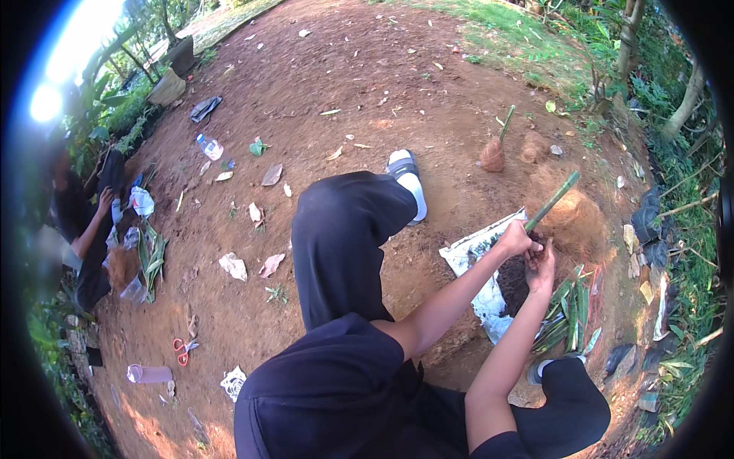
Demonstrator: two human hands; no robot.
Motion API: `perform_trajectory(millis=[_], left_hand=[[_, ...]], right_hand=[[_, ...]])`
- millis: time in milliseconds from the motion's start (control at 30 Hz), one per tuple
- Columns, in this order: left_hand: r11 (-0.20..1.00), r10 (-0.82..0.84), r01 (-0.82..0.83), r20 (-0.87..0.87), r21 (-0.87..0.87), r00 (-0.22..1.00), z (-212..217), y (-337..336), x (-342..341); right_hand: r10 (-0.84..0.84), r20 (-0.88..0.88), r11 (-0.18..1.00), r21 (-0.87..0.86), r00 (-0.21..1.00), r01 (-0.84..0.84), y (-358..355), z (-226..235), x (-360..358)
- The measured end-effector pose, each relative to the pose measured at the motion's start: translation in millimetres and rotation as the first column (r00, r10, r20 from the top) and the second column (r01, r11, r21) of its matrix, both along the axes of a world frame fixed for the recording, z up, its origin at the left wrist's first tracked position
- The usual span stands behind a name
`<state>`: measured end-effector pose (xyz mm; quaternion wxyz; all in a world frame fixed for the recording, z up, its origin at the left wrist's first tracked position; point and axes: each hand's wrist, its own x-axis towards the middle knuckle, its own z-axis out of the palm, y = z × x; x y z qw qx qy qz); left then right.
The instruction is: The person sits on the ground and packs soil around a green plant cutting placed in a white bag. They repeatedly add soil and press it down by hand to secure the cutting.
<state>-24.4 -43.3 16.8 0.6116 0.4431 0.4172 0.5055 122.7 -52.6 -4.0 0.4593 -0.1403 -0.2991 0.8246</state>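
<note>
My left hand (518, 240) is closed around a thick green plant stem (554, 200), which slants up to the right. Just below it, my right hand (541, 269) is cupped at the stem's lower end with fingers curled in and dark dirt on them; what lies inside them is hidden. Under both hands an opened white sack (468, 256) holds dark soil (511, 281). A loose heap of brown coconut fibre (577, 222) lies just beyond. Farther off, a fibre-wrapped ball (493, 156) stands upright on the ground with a thin green stem (507, 122) rising from it.
Cut green leaves (569, 310) lie beside my right forearm. Orange-handled scissors (182, 350), a pinkish bottle (149, 374) and a clear plastic bottle (210, 147) lie at left. Another person (95, 222) sits at the far left. Plants (688, 252) edge the right side.
</note>
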Motion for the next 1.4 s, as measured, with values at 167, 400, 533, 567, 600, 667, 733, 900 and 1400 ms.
perform_trajectory(millis=[167,400,533,567,600,667,733,900,1400], left_hand=[[0.985,0.150,-0.145,-0.046,0.096,0.988,4.3,1.5,-21.9],[0.945,0.302,-0.308,-0.069,-0.107,0.951,14.3,11.8,-39.7],[0.913,0.344,-0.350,-0.066,-0.208,0.937,10.1,21.1,-33.6],[0.909,0.339,-0.343,-0.057,-0.236,0.939,8.4,23.0,-30.9],[0.906,0.315,-0.318,-0.056,-0.280,0.947,7.4,24.6,-27.0],[0.918,0.282,-0.283,-0.044,-0.279,0.958,6.0,25.8,-18.1],[0.932,0.275,-0.263,0.013,-0.249,0.961,6.0,25.2,-3.6],[0.949,0.159,-0.111,0.145,-0.294,0.977,1.2,29.6,27.3],[0.982,-0.131,0.168,0.335,-0.083,0.933,-3.4,29.0,59.8]], right_hand=[[-0.401,0.399,0.831,-0.220,0.825,0.510,3.1,-15.7,-13.6],[-0.459,0.360,0.754,-0.325,0.812,0.571,1.0,-14.1,-11.6],[-0.578,0.347,0.694,-0.267,0.739,0.668,0.8,-21.1,-1.6],[-0.593,0.361,0.675,-0.264,0.720,0.689,0.5,-23.5,1.2],[-0.620,0.390,0.636,-0.259,0.681,0.727,-0.2,-25.2,4.7],[-0.638,0.452,0.559,-0.285,0.624,0.778,0.4,-27.6,9.5],[-0.630,0.456,0.575,-0.270,0.629,0.772,-3.0,-27.1,16.2],[-0.765,0.360,0.489,-0.215,0.534,0.845,-11.8,-15.7,26.0],[-0.783,0.335,0.476,-0.219,0.524,0.852,-18.9,-3.1,42.7]])
